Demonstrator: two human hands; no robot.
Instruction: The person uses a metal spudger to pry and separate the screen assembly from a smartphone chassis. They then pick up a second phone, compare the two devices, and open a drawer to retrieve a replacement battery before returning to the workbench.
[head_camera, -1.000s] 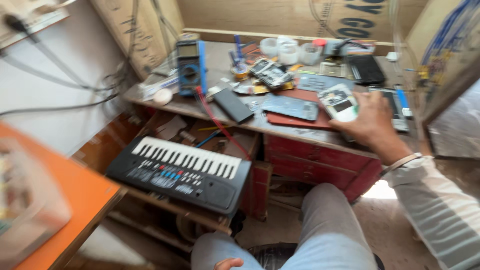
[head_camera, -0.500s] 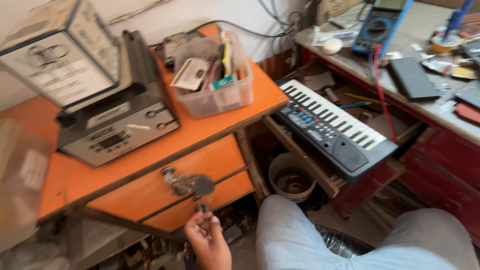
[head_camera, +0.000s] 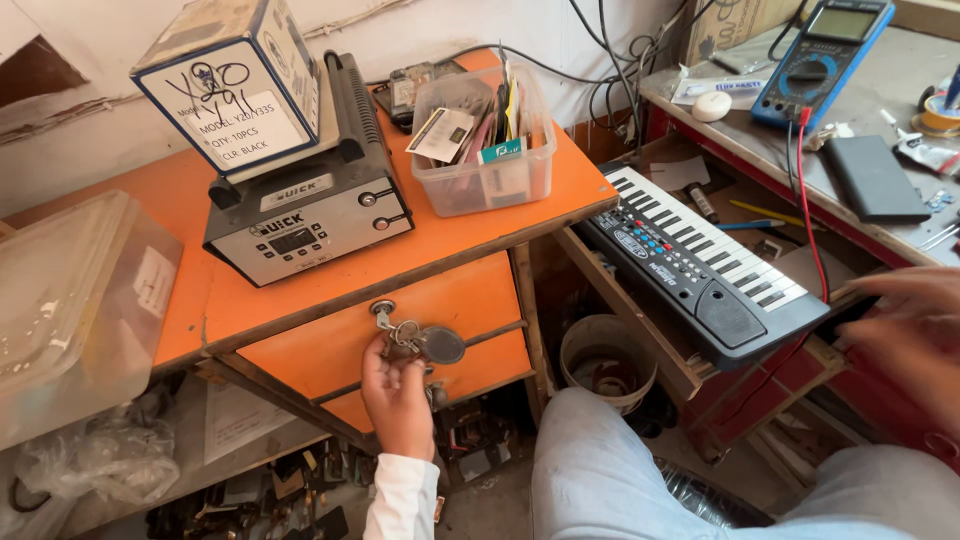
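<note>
A: Where is the bunch of metal keys?
B: It hangs from the lock of the orange wooden drawer, pinched by left hand fingers.
A: And the right hand?
B: Blurred beside the small black keyboard; its grip cannot be told.

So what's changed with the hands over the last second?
The left hand rose from near the lap to the bunch of keys hanging in the orange drawer and now touches it. The right hand left the small device on the bench and now sits blurred beside the keyboard. The keyboard stayed put.
</note>
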